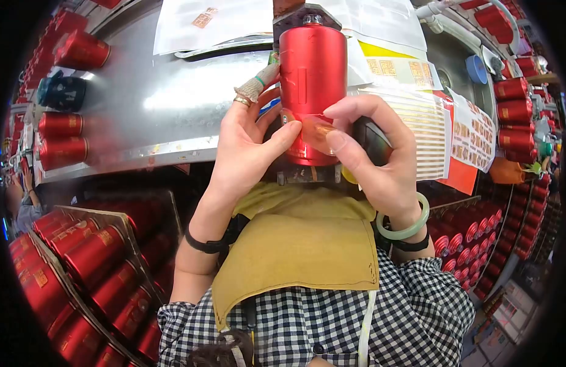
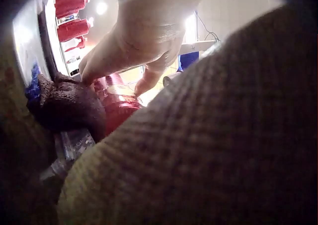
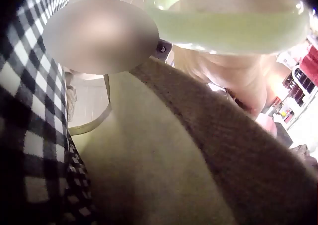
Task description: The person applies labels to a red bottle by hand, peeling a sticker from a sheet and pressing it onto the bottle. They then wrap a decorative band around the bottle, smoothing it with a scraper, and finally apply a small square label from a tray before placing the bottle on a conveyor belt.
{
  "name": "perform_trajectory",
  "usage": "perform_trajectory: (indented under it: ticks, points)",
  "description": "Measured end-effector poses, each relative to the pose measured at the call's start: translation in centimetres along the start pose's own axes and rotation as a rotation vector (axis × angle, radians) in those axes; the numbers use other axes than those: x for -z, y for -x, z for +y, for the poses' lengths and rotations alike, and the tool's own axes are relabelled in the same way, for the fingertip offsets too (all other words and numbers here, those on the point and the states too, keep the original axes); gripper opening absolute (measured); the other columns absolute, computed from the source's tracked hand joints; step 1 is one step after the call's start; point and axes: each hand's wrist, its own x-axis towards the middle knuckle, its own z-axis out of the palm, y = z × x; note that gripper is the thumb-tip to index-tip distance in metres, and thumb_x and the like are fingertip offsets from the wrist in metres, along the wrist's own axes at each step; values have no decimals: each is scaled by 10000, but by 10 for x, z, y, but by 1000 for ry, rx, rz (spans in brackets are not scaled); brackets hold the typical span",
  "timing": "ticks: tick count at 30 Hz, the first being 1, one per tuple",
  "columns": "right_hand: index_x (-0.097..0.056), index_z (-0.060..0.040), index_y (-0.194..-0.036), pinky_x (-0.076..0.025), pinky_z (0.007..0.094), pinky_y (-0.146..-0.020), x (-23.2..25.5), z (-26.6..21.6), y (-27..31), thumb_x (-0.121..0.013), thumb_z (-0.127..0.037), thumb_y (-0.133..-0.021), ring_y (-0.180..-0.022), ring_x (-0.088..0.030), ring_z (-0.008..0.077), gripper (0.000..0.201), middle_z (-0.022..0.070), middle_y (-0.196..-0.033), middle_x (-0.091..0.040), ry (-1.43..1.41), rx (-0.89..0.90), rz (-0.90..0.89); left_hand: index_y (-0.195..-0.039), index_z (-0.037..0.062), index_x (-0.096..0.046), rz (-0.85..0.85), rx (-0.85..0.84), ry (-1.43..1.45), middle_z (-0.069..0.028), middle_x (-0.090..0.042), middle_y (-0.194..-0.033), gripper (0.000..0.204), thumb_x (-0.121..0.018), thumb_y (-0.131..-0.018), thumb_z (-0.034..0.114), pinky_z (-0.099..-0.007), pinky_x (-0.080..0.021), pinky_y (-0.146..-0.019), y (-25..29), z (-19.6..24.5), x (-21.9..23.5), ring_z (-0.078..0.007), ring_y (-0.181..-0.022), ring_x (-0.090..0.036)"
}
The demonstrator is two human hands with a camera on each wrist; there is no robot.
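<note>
A glossy red metal bottle [image 1: 313, 67] lies in a dark holder [image 1: 295, 176] in front of the person, its narrow neck pointing away. Across its near end stretches a clear film [image 1: 319, 133] with a gold-coloured print. My left hand [image 1: 243, 137] pinches the film's left end, thumb at the bottle's surface; one finger wears a cloth finger cover [image 1: 251, 90] with a green band. On the other side my right hand [image 1: 381, 137] pinches the right end between thumb and forefinger. In the left wrist view, fingers reach over the bottle [image 2: 121, 113].
Sheets of gold stickers [image 1: 420, 125] and white papers [image 1: 216, 24] cover parts of the metal table [image 1: 173, 85]. A dark rounded object [image 1: 373, 140] sits by the right palm. Red bottles [image 1: 66, 150] stand at left; crates [image 1: 121, 214] of more flank the person.
</note>
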Motion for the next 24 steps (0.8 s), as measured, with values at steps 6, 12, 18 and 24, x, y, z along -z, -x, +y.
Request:
perform_trajectory:
  ticks: [6,12,18,24]
  points:
    - [-662,-29,-1154,-476,241,-789,9,5,3,-664,24,-925,-857,-561,69,235,-6,-938,-621,196,-1,78,-1550,-32,-346,6,-10,-29,-152,-463,-1505,779,-734,-875,-6,-433,-392,-1176,1,2,-1,-230,-1378,-463]
    - [-672,-32,-1139,-451,217,-729,11,12,5,-667,23,-918,-794,-543,55,229,-21,-884,-604,262,-1,130,-1549,-36,-342,4,-19,-24,-157,-463,-1503,774,-734,-883,7,-433,-386,-1179,1,0,-1,-232,-1378,-461]
    - [-671,-19,-1154,-452,207,-684,12,19,5,-656,12,-935,-759,-545,42,223,-27,-869,-608,210,-95,143,-1551,-34,-338,8,-9,-6,-150,-462,-1506,735,-731,-936,53,-420,-387,-1175,1,-2,-6,-227,-1376,-464]
    - [-653,11,-1173,-481,210,-709,15,6,-1,-639,-22,-967,-788,-591,55,209,-17,-886,-625,-3,-237,90,-1564,-32,-314,20,51,16,-152,-447,-1518,734,-724,-967,93,-414,-390,-1172,0,4,-10,-236,-1368,-475]
